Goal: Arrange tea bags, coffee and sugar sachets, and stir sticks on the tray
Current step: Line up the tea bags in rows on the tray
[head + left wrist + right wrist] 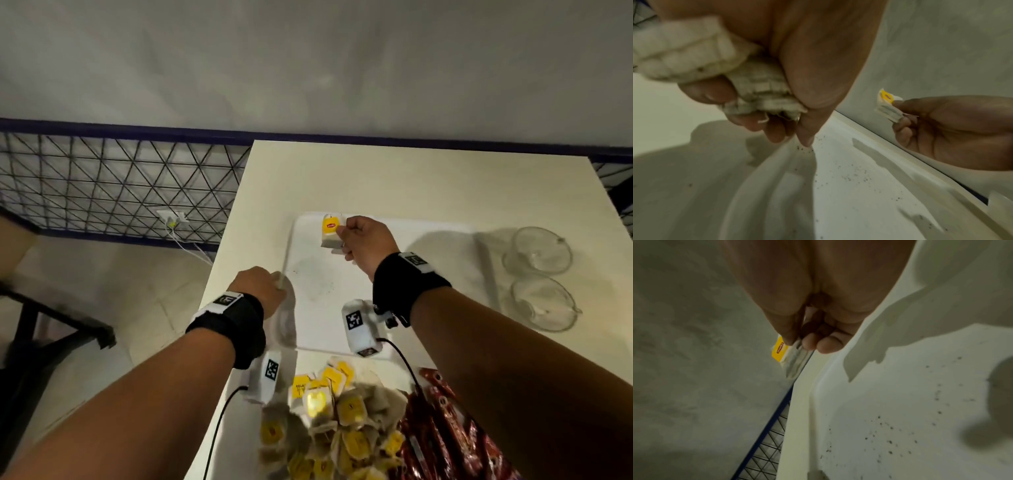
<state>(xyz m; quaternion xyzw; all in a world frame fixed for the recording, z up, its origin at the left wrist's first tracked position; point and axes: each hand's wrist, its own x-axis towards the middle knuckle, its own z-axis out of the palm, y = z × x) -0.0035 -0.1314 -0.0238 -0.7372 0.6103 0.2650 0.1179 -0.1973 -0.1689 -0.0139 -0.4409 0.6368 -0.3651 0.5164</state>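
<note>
Over the tray (404, 236), right hand (368, 245) pinches tea bags (331, 234); only left-wrist view shows left hand (797, 68) clutching more.

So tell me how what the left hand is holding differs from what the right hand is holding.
The left hand grips a crumpled white cloth, bunched in a closed fist; the right hand pinches a small stack of tea bags between thumb and fingers. The cloth is plain white; the tea bags carry a yellow tag. The cloth sits at the tray's left edge, the tea bags over its far corner. Both are held above the tray.
</note>
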